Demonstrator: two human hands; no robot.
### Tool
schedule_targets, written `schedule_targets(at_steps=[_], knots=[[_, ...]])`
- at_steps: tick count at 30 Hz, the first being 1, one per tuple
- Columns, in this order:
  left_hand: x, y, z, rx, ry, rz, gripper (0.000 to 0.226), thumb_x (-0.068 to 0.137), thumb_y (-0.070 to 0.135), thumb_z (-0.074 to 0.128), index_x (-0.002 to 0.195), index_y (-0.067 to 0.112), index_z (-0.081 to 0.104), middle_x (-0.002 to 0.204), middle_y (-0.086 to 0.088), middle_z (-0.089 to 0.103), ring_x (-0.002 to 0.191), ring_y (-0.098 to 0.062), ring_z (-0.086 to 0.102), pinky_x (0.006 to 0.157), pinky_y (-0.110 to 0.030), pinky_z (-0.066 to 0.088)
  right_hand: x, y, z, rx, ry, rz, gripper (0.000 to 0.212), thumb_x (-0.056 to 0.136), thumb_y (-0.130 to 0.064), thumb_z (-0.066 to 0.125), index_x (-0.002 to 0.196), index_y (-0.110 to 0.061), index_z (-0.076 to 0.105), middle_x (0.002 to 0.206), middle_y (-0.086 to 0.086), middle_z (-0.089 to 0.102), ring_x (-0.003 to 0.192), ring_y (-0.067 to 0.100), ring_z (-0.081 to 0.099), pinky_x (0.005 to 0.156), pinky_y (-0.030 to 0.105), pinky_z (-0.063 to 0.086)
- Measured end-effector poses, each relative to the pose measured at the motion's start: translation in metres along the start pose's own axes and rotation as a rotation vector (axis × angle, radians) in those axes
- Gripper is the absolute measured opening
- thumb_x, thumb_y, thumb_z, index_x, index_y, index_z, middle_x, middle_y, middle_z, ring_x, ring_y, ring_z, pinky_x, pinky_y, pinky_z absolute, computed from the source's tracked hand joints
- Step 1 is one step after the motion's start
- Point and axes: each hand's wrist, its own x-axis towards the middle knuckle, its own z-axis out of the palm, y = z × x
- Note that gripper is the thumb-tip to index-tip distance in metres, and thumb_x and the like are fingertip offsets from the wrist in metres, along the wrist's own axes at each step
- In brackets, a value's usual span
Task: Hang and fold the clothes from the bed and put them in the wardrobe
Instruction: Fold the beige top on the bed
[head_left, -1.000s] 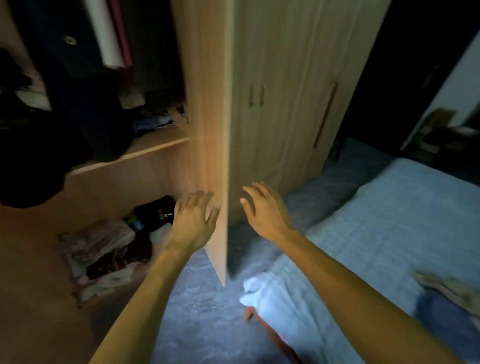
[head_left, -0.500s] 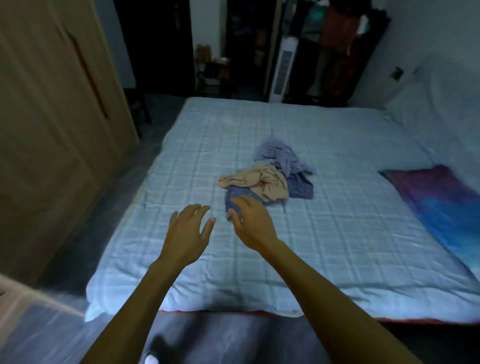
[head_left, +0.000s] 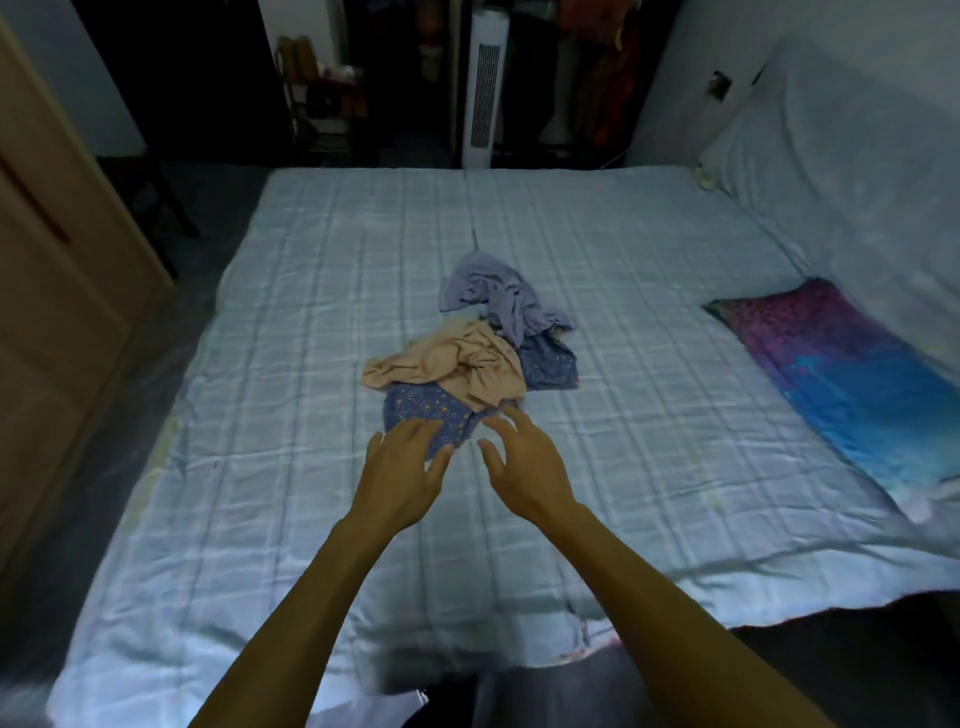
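Observation:
A small heap of clothes lies in the middle of the bed (head_left: 260, 467), which has a pale blue checked cover. The heap holds a beige garment (head_left: 457, 364), a lilac garment (head_left: 498, 291) behind it and a blue flowered garment (head_left: 421, 410) in front, with more of the flowered cloth at the right. My left hand (head_left: 402, 467) reaches out with spread fingers just over the near edge of the flowered garment. Beside it, my right hand (head_left: 524, 462) is stretched forward, fingers relaxed, close to the beige garment. Neither hand holds anything.
The wooden wardrobe (head_left: 57, 291) stands along the left, with a strip of grey floor (head_left: 104, 447) between it and the bed. A purple and blue pillow (head_left: 841, 374) lies at the right. A white tower fan (head_left: 485, 83) and dark shelves stand beyond the bed.
The view swung from the wardrobe door to the bed. Both hands have moved forward over the bed and now reach the near edge of the clothes heap.

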Motion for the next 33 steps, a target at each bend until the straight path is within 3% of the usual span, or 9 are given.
schedule_targets(at_steps=[4,12,17,21,24,27,28,30,33], knots=[[0.057,-0.018,0.012,-0.118,-0.029,-0.06,0.058,0.091,0.047,0.032,0.135,0.012,0.048,0.136,-0.007,0.052,0.126,-0.026,0.045,0.105,-0.043,0.027,0.051,0.027,0.011,-0.076,-0.043,0.029,0.028,0.088,-0.021,0.06,0.111,-0.006,0.065,0.115,0.02,0.063,0.091,0.038,0.064,0.073,0.041,0.052],[0.161,-0.065,0.056,-0.21,-0.2,-0.082,0.059,0.09,0.048,0.032,0.129,0.01,0.054,0.124,-0.008,0.059,0.115,-0.026,0.053,0.098,-0.043,0.039,0.135,0.069,0.067,-0.114,-0.212,0.142,0.031,0.085,-0.022,0.06,0.111,-0.005,0.064,0.114,0.023,0.062,0.086,0.041,0.063,0.069,0.046,0.055],[0.22,-0.082,0.092,-0.137,-0.328,-0.052,0.052,0.092,0.04,0.035,0.13,0.008,0.052,0.128,-0.01,0.056,0.117,-0.028,0.051,0.099,-0.041,0.034,0.168,0.112,0.101,-0.143,-0.308,0.268,0.036,0.089,-0.026,0.058,0.118,-0.004,0.063,0.115,0.022,0.062,0.096,0.04,0.062,0.081,0.046,0.052],[0.264,-0.086,0.135,-0.107,-0.409,-0.024,0.039,0.093,0.036,0.04,0.111,0.006,0.057,0.109,-0.013,0.06,0.1,-0.032,0.056,0.087,-0.043,0.042,0.183,0.15,0.13,-0.161,-0.391,0.377,0.044,0.095,-0.031,0.052,0.133,-0.009,0.052,0.134,0.018,0.052,0.119,0.033,0.052,0.099,0.042,0.042],[0.299,-0.092,0.175,-0.078,-0.439,-0.033,0.034,0.093,0.021,0.051,0.121,0.001,0.052,0.12,-0.018,0.054,0.111,-0.037,0.051,0.096,-0.047,0.038,0.198,0.18,0.156,-0.162,-0.437,0.45,0.05,0.095,-0.031,0.051,0.139,-0.009,0.043,0.14,0.017,0.047,0.124,0.032,0.047,0.101,0.041,0.039],[0.339,-0.099,0.203,-0.066,-0.548,-0.114,0.041,0.099,0.007,0.041,0.135,-0.012,0.037,0.141,-0.03,0.037,0.132,-0.041,0.034,0.108,-0.041,0.021,0.218,0.208,0.178,-0.16,-0.427,0.49,0.055,0.095,-0.028,0.05,0.144,-0.009,0.033,0.141,0.016,0.043,0.123,0.032,0.045,0.099,0.041,0.04],[0.353,-0.103,0.213,-0.039,-0.516,-0.097,0.043,0.098,0.009,0.041,0.137,-0.01,0.036,0.143,-0.03,0.034,0.134,-0.04,0.031,0.109,-0.042,0.022,0.225,0.217,0.185,-0.165,-0.429,0.508,0.057,0.095,-0.028,0.049,0.146,-0.01,0.029,0.144,0.016,0.04,0.125,0.032,0.043,0.1,0.041,0.039],[0.374,-0.109,0.227,0.161,-0.415,0.13,0.06,0.087,0.02,0.055,0.142,0.006,0.035,0.147,-0.024,0.031,0.136,-0.041,0.028,0.107,-0.051,0.025,0.24,0.235,0.199,-0.194,-0.462,0.556,0.064,0.096,-0.028,0.048,0.15,-0.012,0.017,0.152,0.017,0.027,0.132,0.033,0.035,0.104,0.041,0.036],[0.408,-0.115,0.244,0.439,-0.43,0.351,0.07,0.087,0.024,0.055,0.149,0.021,0.021,0.154,-0.016,0.02,0.141,-0.036,0.017,0.111,-0.054,0.016,0.26,0.263,0.224,-0.278,-0.527,0.587,0.079,0.092,-0.022,0.055,0.151,-0.017,0.005,0.157,0.017,0.011,0.137,0.033,0.025,0.104,0.044,0.032]])
